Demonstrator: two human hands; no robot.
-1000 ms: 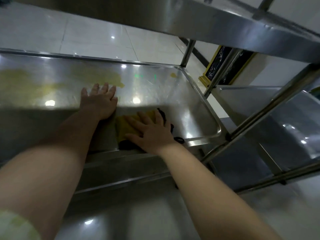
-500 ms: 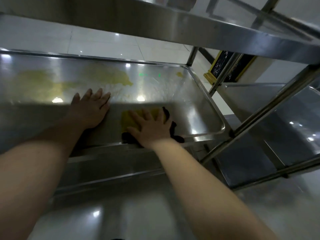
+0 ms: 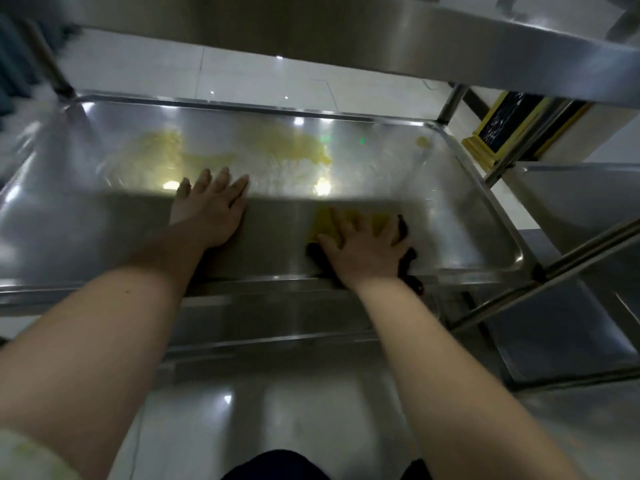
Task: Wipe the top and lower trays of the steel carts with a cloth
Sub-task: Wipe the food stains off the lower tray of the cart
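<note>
Covering cloth (image 3: 323, 220), right hand (image 3: 363, 249), blurred tray (image 3: 450, 220)

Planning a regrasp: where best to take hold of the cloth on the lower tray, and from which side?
Probably its black edge, bunched up beside the right hand near the lower tray front rim. The rest of the cloth lies flat under the palm, nothing to pinch. Come in low from the front; the top tray overhangs.

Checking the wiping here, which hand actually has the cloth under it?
The right hand, pressing flat on the yellow-and-black cloth near the right end of the tray; the left hand lies flat on bare steel.
</note>
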